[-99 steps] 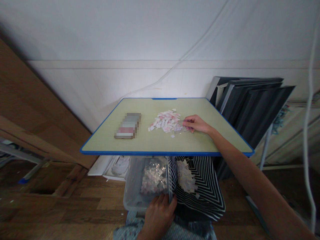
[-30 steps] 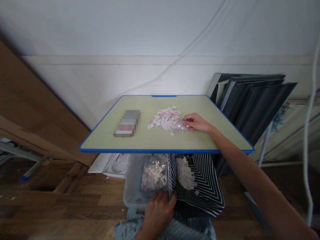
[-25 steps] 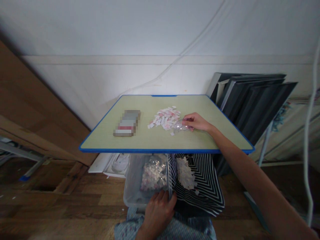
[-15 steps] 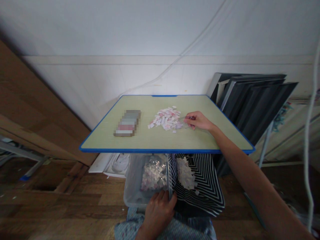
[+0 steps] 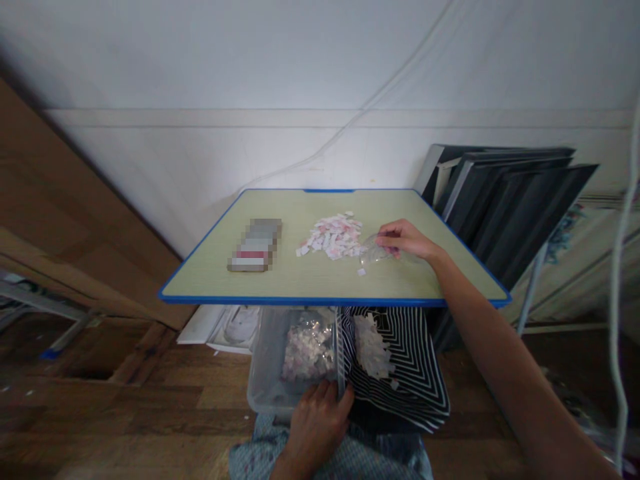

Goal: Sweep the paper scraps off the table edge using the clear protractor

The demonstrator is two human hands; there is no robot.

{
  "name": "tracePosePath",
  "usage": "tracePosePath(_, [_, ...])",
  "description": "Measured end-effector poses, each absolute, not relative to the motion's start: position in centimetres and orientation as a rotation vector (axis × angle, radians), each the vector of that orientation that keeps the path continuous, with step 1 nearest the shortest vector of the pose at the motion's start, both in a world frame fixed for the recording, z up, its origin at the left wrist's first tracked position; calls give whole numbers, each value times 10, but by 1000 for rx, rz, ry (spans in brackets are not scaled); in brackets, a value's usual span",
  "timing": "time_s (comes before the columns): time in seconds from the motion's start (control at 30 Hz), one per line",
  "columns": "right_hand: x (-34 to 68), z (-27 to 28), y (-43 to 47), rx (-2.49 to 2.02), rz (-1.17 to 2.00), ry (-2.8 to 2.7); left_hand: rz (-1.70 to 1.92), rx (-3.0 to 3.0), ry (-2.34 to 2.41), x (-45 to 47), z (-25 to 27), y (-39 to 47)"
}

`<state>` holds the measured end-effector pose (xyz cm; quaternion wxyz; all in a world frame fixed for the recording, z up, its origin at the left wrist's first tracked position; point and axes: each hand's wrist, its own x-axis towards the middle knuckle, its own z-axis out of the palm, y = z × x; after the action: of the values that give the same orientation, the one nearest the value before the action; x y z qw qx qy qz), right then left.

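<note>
Right hand point(image 5: 400, 240) pinching a clear bag point(image 5: 371, 252) right of centre at the table point(image 5: 280, 287), scraps point(image 5: 333, 237) lying heaped mid-table, left hand point(image 5: 319, 420) clasping a tub point(image 5: 267, 373) by its rim below the table's near edge

Blue-edged table point(image 5: 295, 281), small paper scraps point(image 5: 333, 237) heaped mid-top
Loose scrap point(image 5: 361, 272) nearer front edge; blurred phone-like slab point(image 5: 255, 245) toward left edge.

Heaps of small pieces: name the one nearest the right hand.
The heap on the table, beside the right hand; the other two lie lower, in the plastic bin and on the striped material.
</note>
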<state>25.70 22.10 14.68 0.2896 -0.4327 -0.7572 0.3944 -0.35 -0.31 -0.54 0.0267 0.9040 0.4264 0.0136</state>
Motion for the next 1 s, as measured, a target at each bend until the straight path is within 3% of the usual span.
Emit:
tracePosePath(0.5, [256,146,220,-1169,1024,-2061,174,2842,1325,-4,-11,-3])
tracePosePath(1.0, [253,144,221,-1169,926,-2045,24,2765,1308,-4,-5,-2])
